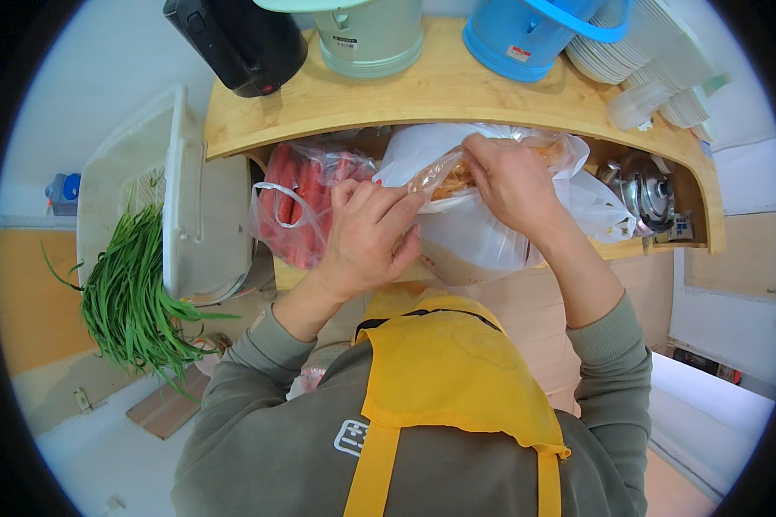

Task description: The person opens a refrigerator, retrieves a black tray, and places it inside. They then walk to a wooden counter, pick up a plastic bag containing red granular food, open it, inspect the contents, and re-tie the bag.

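A clear plastic bag with orange-brown food inside is stretched between my two hands, at the mouth of a white plastic bag. My right hand pinches its film from above with thumb and fingers. At its left end, the curled fingers of my left hand hold the film; their exact grip is partly hidden. Left of that hand lies a thin clear bag of red stick-shaped packages, its handle loop facing up. The white bag bulges over the front edge of the wooden shelf.
Above the shelf, the wooden tabletop carries a black kettle, a green bucket, a blue bucket and stacked white dishes. A metal kettle sits at the shelf's right end. Green leafy stalks spill from a white basket.
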### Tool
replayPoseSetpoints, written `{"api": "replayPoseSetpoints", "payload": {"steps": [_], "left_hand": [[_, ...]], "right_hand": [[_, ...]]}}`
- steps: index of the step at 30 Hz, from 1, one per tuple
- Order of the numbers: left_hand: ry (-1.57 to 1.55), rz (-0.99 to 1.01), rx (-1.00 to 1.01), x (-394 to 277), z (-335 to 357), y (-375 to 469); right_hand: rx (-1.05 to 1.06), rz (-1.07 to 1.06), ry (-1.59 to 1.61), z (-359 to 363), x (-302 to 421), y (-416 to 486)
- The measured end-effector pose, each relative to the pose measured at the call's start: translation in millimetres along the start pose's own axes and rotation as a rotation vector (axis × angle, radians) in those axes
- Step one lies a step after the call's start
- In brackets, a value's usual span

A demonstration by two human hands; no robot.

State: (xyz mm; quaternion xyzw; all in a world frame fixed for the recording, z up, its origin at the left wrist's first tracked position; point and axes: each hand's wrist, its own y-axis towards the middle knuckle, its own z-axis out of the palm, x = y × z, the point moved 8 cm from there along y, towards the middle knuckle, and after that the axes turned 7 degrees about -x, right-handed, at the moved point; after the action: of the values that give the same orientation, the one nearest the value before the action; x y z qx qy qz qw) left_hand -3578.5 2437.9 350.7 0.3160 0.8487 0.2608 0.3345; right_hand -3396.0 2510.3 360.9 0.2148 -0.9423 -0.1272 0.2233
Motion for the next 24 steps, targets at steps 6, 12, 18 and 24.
{"api": "replayPoseSetpoints", "payload": {"steps": [6, 12, 18, 24], "left_hand": [[0.062, 0.010, 0.091, -6, 7, 11], [0.117, -0.065, 0.050, 8, 4, 27], [0.081, -0.086, -0.067, 6, 7, 21], [0.030, -0.160, -0.207, 9, 6, 15]], "right_hand": [[-0.066, 0.067, 0.023, 11, 1, 19], [0.006, 0.006, 0.177, 7, 12, 3], [0.109, -0.211, 0.172, 2, 31, -2], [0.252, -0.235, 0.110, 17, 18, -6]]}}
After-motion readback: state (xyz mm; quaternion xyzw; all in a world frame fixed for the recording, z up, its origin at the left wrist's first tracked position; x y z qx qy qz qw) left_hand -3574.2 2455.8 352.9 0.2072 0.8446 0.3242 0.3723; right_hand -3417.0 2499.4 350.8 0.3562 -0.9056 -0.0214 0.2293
